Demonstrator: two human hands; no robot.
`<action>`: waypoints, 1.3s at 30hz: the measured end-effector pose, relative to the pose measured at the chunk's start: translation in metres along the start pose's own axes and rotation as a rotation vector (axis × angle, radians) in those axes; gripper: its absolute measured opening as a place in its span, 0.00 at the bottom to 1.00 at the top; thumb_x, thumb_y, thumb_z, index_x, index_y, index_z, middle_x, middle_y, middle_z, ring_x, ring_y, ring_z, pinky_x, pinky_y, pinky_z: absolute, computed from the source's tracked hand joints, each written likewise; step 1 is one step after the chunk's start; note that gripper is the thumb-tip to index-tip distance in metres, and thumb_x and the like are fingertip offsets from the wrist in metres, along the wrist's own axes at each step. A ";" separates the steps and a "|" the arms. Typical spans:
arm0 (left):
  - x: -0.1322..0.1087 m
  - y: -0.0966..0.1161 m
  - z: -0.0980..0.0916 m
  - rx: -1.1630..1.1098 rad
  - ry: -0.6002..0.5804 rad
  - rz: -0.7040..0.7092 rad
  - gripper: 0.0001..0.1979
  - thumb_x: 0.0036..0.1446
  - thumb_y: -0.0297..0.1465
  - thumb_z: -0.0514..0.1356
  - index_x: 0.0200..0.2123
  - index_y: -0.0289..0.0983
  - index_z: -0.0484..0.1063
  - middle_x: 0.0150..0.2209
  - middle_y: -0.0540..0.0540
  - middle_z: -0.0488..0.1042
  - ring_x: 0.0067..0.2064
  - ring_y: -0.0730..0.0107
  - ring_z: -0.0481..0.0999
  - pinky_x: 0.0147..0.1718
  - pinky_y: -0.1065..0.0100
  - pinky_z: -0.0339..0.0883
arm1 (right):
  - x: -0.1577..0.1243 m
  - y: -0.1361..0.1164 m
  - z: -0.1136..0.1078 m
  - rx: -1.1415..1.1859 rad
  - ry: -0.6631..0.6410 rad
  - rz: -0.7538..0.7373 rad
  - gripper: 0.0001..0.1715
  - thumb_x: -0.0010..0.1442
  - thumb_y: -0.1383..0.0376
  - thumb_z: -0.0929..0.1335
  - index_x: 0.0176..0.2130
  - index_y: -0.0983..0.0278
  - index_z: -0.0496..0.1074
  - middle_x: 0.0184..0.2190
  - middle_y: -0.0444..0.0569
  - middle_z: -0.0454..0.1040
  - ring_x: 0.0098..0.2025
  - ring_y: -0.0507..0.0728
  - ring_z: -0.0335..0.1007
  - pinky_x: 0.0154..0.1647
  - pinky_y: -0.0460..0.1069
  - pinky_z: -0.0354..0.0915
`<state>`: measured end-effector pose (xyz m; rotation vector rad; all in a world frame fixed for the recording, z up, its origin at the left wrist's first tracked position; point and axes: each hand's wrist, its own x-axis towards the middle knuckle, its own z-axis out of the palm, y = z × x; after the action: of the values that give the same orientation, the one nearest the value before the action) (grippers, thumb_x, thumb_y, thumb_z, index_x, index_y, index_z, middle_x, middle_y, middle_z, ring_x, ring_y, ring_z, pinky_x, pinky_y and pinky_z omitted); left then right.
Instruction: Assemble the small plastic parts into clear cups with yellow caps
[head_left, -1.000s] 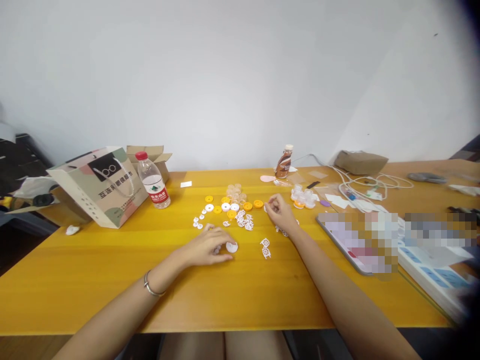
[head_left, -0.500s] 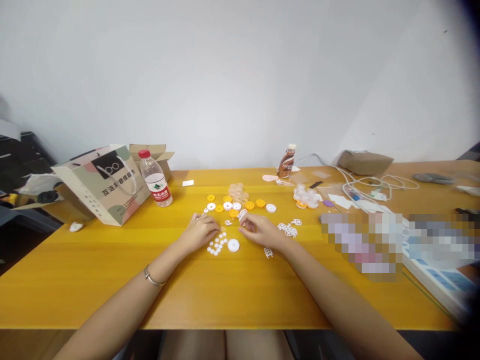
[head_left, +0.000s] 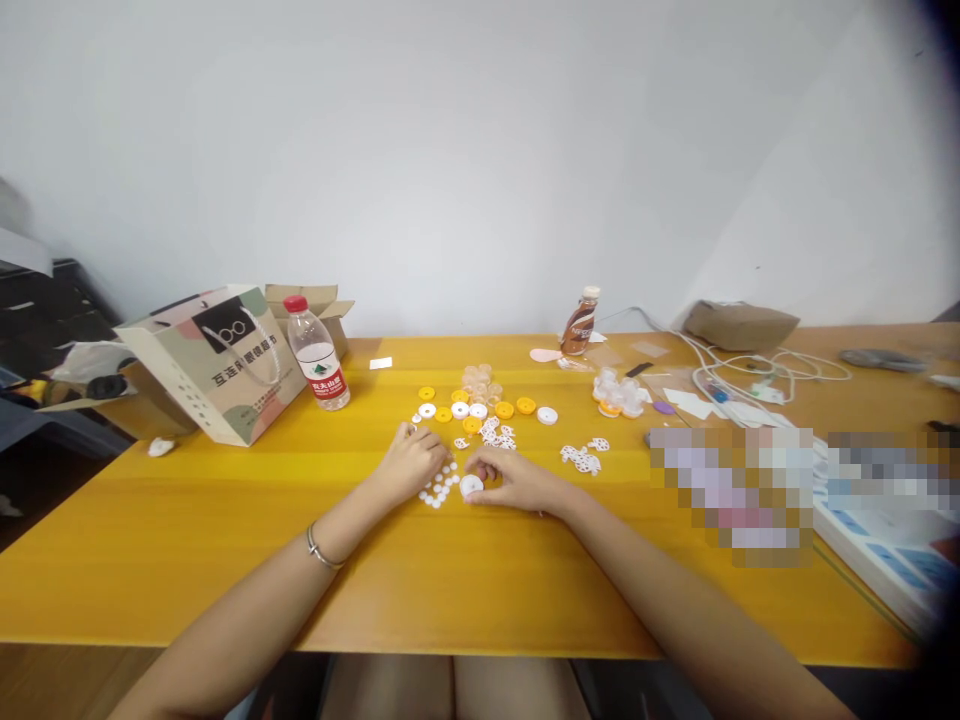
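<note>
My left hand (head_left: 412, 462) rests on the yellow table (head_left: 225, 560), fingers curled over a cluster of several small white discs (head_left: 439, 488). My right hand (head_left: 510, 480) lies just right of it, fingertips pinched round a larger white round cap (head_left: 471, 486). Beyond both hands lies a row of yellow and white caps (head_left: 480, 409), with white lacy cut-out pieces (head_left: 496, 436) close behind the hands and more of these pieces (head_left: 583, 457) to the right. Clear small cups (head_left: 478, 378) stand behind the row.
A paper gift bag (head_left: 217, 365), a cardboard box (head_left: 319, 305) and a water bottle (head_left: 318, 355) stand at the left. A brown drink bottle (head_left: 580, 322), white cables (head_left: 750, 375), a brown box (head_left: 739, 323) and a blurred-out tablet (head_left: 731, 490) occupy the right.
My right hand came back from the far caps to the white cap near the front. My left hand shifted slightly forward over the small white discs. The camera drifted a little.
</note>
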<state>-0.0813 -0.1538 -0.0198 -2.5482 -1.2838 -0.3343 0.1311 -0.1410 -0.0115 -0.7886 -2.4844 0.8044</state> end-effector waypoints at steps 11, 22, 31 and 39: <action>-0.001 0.014 -0.012 -0.261 0.063 0.022 0.10 0.58 0.34 0.50 0.33 0.40 0.69 0.33 0.48 0.72 0.38 0.70 0.67 0.38 0.64 0.49 | 0.002 0.006 0.000 -0.049 -0.019 -0.083 0.20 0.44 0.55 0.71 0.35 0.63 0.67 0.29 0.44 0.66 0.31 0.52 0.61 0.33 0.47 0.60; -0.003 0.032 -0.015 -0.185 0.039 0.206 0.14 0.60 0.34 0.46 0.33 0.38 0.70 0.33 0.46 0.72 0.38 0.68 0.66 0.36 0.63 0.48 | 0.003 0.013 0.004 0.003 -0.036 -0.054 0.16 0.45 0.57 0.70 0.31 0.64 0.65 0.27 0.44 0.65 0.29 0.51 0.60 0.30 0.46 0.60; 0.002 0.033 -0.016 -0.490 -0.037 0.002 0.08 0.54 0.35 0.54 0.29 0.38 0.70 0.30 0.49 0.73 0.36 0.69 0.68 0.36 0.66 0.52 | 0.004 0.013 0.004 0.013 -0.082 -0.062 0.15 0.47 0.58 0.69 0.30 0.65 0.65 0.27 0.44 0.66 0.29 0.51 0.61 0.30 0.46 0.59; 0.002 0.030 -0.012 -0.618 -0.070 -0.093 0.06 0.52 0.32 0.56 0.30 0.38 0.71 0.31 0.50 0.73 0.36 0.70 0.68 0.38 0.69 0.56 | 0.004 0.014 0.004 0.018 -0.091 -0.066 0.15 0.48 0.57 0.69 0.31 0.65 0.66 0.27 0.44 0.66 0.29 0.51 0.60 0.31 0.45 0.58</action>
<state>-0.0566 -0.1731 -0.0120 -3.0187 -1.5117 -0.7721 0.1315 -0.1308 -0.0220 -0.6743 -2.5648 0.8551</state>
